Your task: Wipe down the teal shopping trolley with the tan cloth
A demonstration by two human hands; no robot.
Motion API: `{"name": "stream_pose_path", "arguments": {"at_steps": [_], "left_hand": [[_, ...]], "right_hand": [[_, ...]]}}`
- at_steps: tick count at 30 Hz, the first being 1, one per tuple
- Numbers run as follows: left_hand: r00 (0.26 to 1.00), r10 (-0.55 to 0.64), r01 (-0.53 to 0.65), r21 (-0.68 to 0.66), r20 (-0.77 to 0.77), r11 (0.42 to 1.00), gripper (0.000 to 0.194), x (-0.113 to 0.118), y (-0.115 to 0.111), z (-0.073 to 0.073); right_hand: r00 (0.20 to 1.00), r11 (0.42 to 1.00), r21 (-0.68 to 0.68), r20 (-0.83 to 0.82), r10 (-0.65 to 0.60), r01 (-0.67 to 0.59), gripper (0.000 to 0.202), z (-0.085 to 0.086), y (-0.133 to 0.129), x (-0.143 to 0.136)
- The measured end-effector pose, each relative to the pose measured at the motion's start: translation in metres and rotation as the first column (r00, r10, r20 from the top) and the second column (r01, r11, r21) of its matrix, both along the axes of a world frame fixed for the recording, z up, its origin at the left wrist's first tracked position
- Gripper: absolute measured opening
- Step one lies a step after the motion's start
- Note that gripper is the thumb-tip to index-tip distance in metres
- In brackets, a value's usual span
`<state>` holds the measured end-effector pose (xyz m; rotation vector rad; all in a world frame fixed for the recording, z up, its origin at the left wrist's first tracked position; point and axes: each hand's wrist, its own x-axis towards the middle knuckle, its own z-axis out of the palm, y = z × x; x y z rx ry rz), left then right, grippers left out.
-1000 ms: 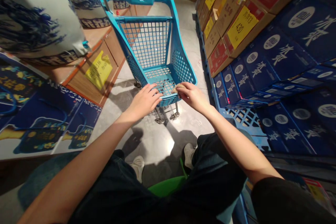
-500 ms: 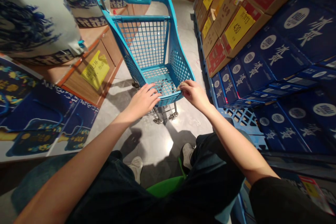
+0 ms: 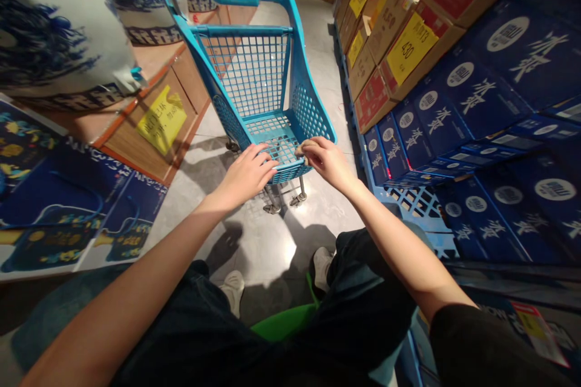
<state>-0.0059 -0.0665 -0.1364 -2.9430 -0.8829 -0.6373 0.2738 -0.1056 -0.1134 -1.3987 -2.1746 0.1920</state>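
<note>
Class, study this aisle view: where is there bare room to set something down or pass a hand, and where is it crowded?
Bare: the mesh floor inside the blue cart, beyond both hands, and the grey floor between the cart's wheels and the person's shoes. Crowded: the cart's near rim, where the left hand and right hand rest; blue boxes fill the right side, porcelain jars the left shelf.

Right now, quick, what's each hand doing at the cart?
Left hand: open, resting on the blue cart near rim.
Right hand: shut on a small tan object at the rim.

The small turquoise cart [image 3: 267, 91] is smooth perforated plastic; the grey floor [image 3: 267, 242] is glossy; the brown boxes [image 3: 385, 18] are matt cardboard.
</note>
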Motion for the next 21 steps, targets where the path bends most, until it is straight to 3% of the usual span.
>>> {"name": "stream_pose_path", "arguments": {"at_steps": [4,8,10,16,19,21], "left_hand": [[1.000,0.006,-0.006,-0.012,0.006,1.000,0.040,0.002,-0.001,0.000],[1.000,0.015,-0.014,-0.040,0.023,0.999,0.040,0.001,-0.002,0.000],[1.000,0.014,-0.013,-0.049,0.020,0.999,0.041,0.000,-0.002,0.001],[1.000,-0.002,0.002,-0.041,0.008,0.999,0.040,0.002,-0.002,0.003],[1.000,0.003,-0.002,-0.036,0.021,0.999,0.040,0.004,-0.002,0.002],[0.999,0.009,-0.007,-0.044,0.034,0.999,0.039,0.004,-0.003,0.002]], "right_hand": [[0.995,0.994,0.026,0.003,-0.104,0.104,0.026,-0.002,0.003,-0.004],[1.000,0.999,0.052,0.014,0.009,-0.010,0.029,-0.007,-0.006,-0.029],[0.999,0.998,0.037,0.017,0.045,-0.046,0.027,-0.006,-0.006,-0.028],[0.991,0.991,-0.027,-0.008,-0.132,0.132,0.028,0.006,0.003,0.007],[0.986,0.986,-0.023,0.031,-0.166,0.167,0.031,0.003,-0.004,-0.004],[0.992,0.994,-0.009,0.063,-0.111,0.112,0.032,-0.002,-0.011,-0.019]]}}
